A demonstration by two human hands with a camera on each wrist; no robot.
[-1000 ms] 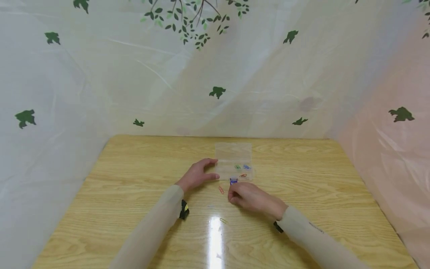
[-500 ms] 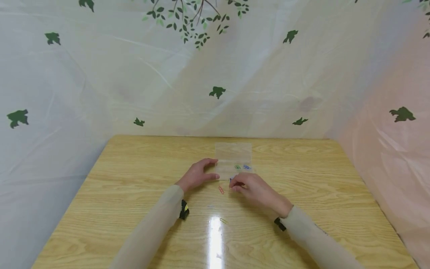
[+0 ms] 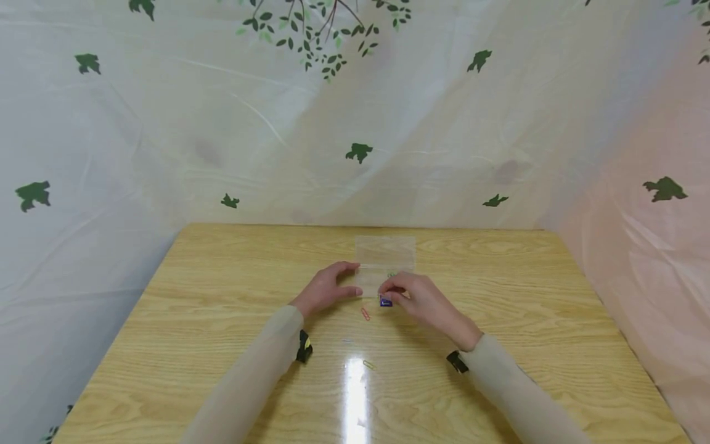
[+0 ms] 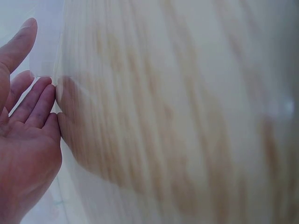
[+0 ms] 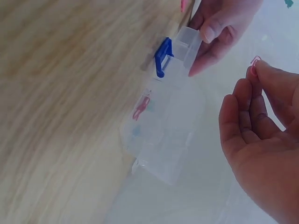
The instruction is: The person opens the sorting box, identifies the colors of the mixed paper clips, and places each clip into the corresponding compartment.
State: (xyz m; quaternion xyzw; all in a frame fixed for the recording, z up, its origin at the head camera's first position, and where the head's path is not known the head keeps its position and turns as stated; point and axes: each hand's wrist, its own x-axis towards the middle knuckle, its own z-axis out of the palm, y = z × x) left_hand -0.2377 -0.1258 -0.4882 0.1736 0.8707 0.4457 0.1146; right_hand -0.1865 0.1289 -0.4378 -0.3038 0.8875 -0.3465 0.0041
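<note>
A clear plastic box (image 3: 370,279) lies on the wooden table (image 3: 222,296) with its lid (image 3: 385,250) laid open behind it and a blue clasp (image 3: 385,301) on its near edge. My left hand (image 3: 349,279) rests against the box's left end, thumb and fingers straight. My right hand (image 3: 390,287) hovers over the box and pinches a pink paper clip (image 5: 254,62) between thumb and fingertip. In the right wrist view the box (image 5: 163,140) holds a red clip (image 5: 141,107) beside the clasp (image 5: 162,56). In the left wrist view only my left palm (image 4: 23,126) is sharp.
An orange-red paper clip (image 3: 365,313) lies on the table just in front of the box. A pale clip (image 3: 368,364) lies nearer to me, by a glare streak. A printed plastic sheet (image 3: 355,123) hangs behind and at both sides of the table.
My right hand has lifted from the table in front of the box and moved forward over it, carrying the pink clip. The left hand and the box have stayed put.
</note>
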